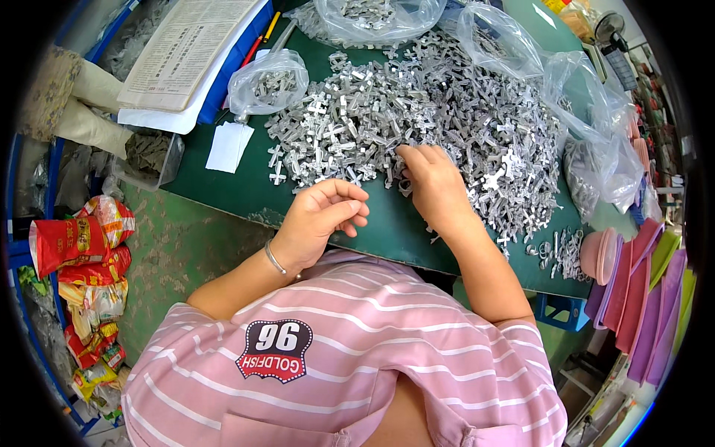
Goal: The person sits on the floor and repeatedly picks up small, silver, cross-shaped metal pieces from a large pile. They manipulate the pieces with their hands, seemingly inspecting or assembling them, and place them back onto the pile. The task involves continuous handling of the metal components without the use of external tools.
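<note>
A wide heap of small silver metal pieces (350, 119), many of them cross-shaped, covers much of the green table (238, 190). My left hand (320, 220) is raised at the table's near edge, its fingers curled in and the thumb drawn against them. Whatever lies inside those fingers, if anything, is hidden. Further right, my right hand (434, 185) rests at the front of the heap with bent fingertips among the pieces. Its fingers are closed, and I cannot make out what is between them.
Clear plastic bags with metal pieces (268, 86) stand left and behind the heap. Left are white paper slips (229, 147), a newspaper (182, 56) and a plastic tub (160, 175). A separate small group of silver parts (566, 253) lies near colourful plastic bins (640, 290) at right.
</note>
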`<state>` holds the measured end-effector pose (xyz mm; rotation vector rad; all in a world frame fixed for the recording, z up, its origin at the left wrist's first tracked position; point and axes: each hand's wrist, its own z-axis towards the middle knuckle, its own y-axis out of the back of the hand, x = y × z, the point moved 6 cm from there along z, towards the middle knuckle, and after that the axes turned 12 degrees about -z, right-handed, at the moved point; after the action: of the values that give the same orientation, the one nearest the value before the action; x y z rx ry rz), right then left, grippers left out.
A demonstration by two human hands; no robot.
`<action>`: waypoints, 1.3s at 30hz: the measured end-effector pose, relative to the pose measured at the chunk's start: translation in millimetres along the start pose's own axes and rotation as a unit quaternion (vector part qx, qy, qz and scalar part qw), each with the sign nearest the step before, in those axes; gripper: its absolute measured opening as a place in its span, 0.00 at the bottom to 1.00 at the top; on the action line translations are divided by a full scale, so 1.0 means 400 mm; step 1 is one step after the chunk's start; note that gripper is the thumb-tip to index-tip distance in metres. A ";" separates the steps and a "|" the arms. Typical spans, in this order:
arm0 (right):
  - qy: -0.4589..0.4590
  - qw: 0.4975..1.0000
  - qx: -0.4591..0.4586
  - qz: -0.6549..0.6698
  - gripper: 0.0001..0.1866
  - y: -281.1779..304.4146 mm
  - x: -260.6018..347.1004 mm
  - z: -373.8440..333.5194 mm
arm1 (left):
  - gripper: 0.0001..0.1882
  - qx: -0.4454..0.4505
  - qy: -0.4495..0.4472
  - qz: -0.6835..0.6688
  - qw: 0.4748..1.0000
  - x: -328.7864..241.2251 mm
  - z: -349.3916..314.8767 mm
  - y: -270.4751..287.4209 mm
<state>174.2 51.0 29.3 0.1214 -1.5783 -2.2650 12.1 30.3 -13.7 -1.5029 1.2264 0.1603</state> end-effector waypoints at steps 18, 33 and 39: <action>-0.378 0.606 0.139 0.685 0.09 -0.077 0.005 -0.122 | 0.21 0.044 0.055 -0.163 0.984 0.013 -0.003 -0.029; -0.122 0.972 -0.016 0.201 0.07 0.001 0.022 -0.016 | 0.15 0.037 0.121 -0.201 0.971 0.054 0.016 0.003; -0.252 0.908 0.040 0.334 0.06 -0.055 -0.040 -0.022 | 0.13 0.020 0.113 -0.143 0.983 0.037 0.016 0.005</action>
<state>185.9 55.5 3.8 -0.9130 -1.6040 -1.7458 20.4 26.8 -27.3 -1.6763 1.1651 -0.2306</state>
